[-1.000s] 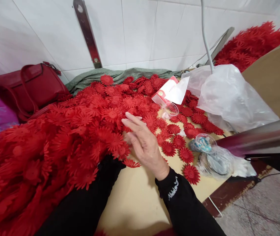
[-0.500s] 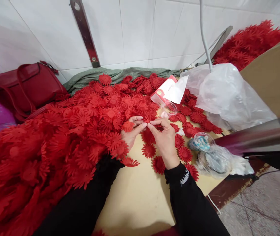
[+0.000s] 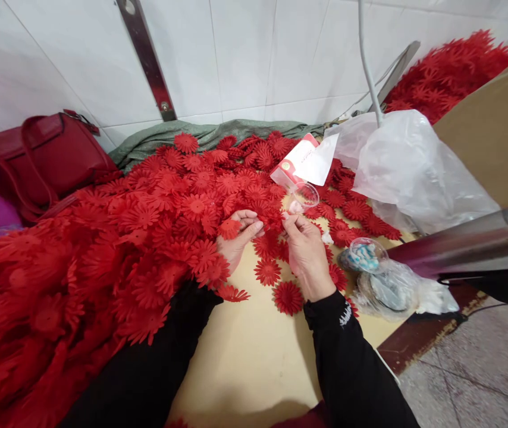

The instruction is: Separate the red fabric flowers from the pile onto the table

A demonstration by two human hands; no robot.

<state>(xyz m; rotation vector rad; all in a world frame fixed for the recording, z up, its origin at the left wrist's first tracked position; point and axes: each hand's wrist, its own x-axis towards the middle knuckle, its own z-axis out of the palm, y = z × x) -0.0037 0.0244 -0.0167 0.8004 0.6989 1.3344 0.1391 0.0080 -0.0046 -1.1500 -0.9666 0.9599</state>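
Observation:
My left hand (image 3: pixel 240 238) is at the edge of a large heap of red artificial flower pieces (image 3: pixel 147 220), fingers curled and thumb close to them. A single red flower piece (image 3: pixel 229 229) overlaps this hand near the thumb's base. Whatever sits at its fingertips is hard to make out against the red behind. My right hand (image 3: pixel 305 249) is a short gap to the right, thumb and forefinger pinching a red flower piece (image 3: pixel 276 221) by its edge. Loose flower pieces (image 3: pixel 288 298) lie on the yellowish tabletop (image 3: pixel 245 351) below the hands.
Beyond the hands lie a clear round lid (image 3: pixel 306 195) and a red-and-white box (image 3: pixel 298 160). At right are a cup with blue-white bits (image 3: pixel 363 257), a bagged dish (image 3: pixel 390 291), a plastic bag (image 3: pixel 405 160) and a shiny metal cylinder (image 3: pixel 459 241). A red handbag (image 3: pixel 53 160) rests at left.
My hands, fingertips together before, have moved apart. The right hand has shifted slightly right, keeping its pinch; the left has hardly moved. The whole view has shifted a little.

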